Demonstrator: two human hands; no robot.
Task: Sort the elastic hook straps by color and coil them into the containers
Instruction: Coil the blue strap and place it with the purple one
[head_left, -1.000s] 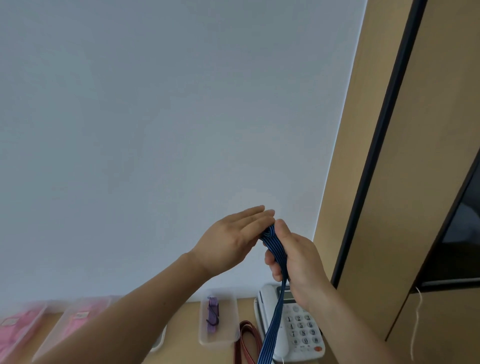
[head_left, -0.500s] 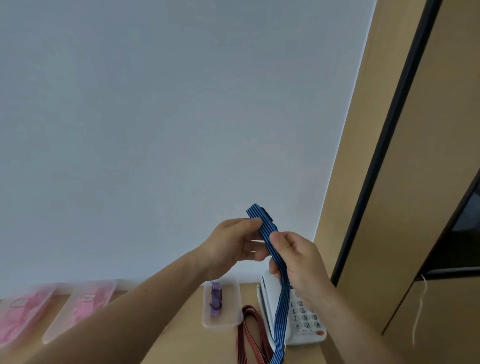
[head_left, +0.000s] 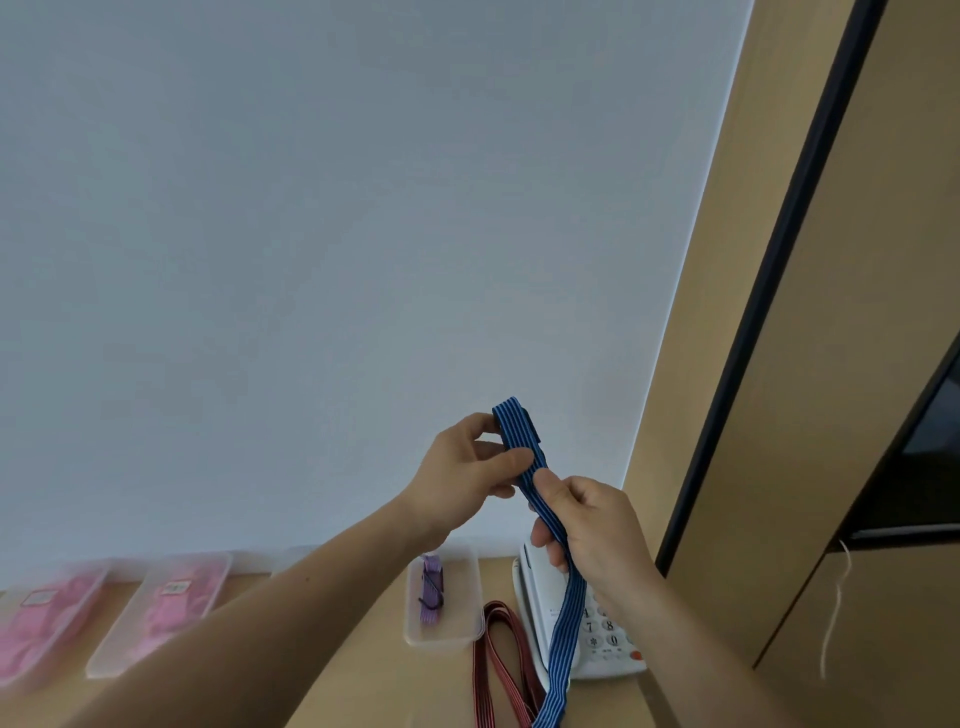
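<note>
A blue striped elastic strap (head_left: 563, 623) is held up in front of the white wall. My left hand (head_left: 467, 473) pinches its folded top end, which sticks up above the fingers. Just below, my right hand (head_left: 592, 530) grips the strap, and the rest hangs down past the frame's lower edge. A dark red strap (head_left: 501, 665) lies on the wooden table. A clear container (head_left: 462, 631) holds a coiled purple strap (head_left: 432, 597). Two containers with pink straps (head_left: 171, 608) stand at the left.
A white desk telephone (head_left: 602, 639) sits on the table behind the hanging blue strap. A wooden cabinet with a black frame (head_left: 779, 322) rises at the right, with a thin cord (head_left: 834, 613) hanging from it. The wooden table (head_left: 363, 675) runs along the wall.
My left hand went from flat fingers over the strap's top to pinching the folded end. The fold now stands above both hands, and the view has tilted a little downward.
</note>
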